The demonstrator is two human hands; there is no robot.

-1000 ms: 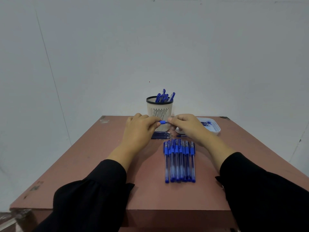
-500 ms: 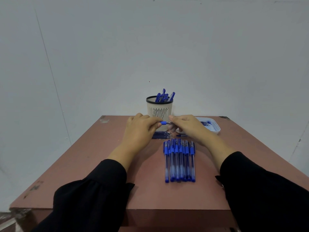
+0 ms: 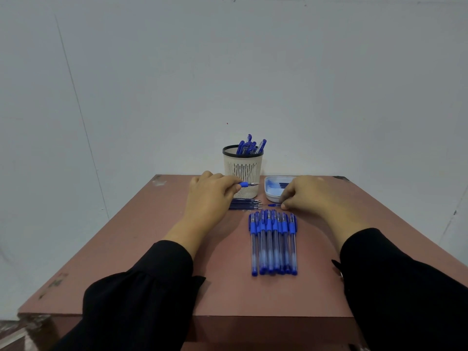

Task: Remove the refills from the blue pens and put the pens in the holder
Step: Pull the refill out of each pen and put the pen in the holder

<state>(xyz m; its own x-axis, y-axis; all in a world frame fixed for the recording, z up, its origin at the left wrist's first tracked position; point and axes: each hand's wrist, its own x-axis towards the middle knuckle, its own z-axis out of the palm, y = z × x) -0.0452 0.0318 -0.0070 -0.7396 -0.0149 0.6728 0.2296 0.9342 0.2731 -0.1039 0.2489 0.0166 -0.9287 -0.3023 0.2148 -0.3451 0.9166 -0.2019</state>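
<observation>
My left hand (image 3: 211,196) grips a blue pen (image 3: 247,184) just in front of the holder, its uncapped tip pointing right. The cream mesh holder (image 3: 242,169) with a black rim stands at the back of the table with several blue pens in it. My right hand (image 3: 311,196) is low over the table, its fingertips pinching a small blue pen cap (image 3: 274,205) that lies on the surface. Several capped blue pens (image 3: 273,241) lie in a row in the middle. Several dark refills (image 3: 244,203) lie below my left hand's fingers.
A shallow white tray (image 3: 272,196) with small blue parts sits right of the holder, partly behind my right hand. The reddish-brown table (image 3: 152,249) ends at a wall behind and drops off at the front edge.
My hands have come apart. The right hand pulled the cap off the pen and moved right and down to the table. The left hand keeps the uncapped pen.
</observation>
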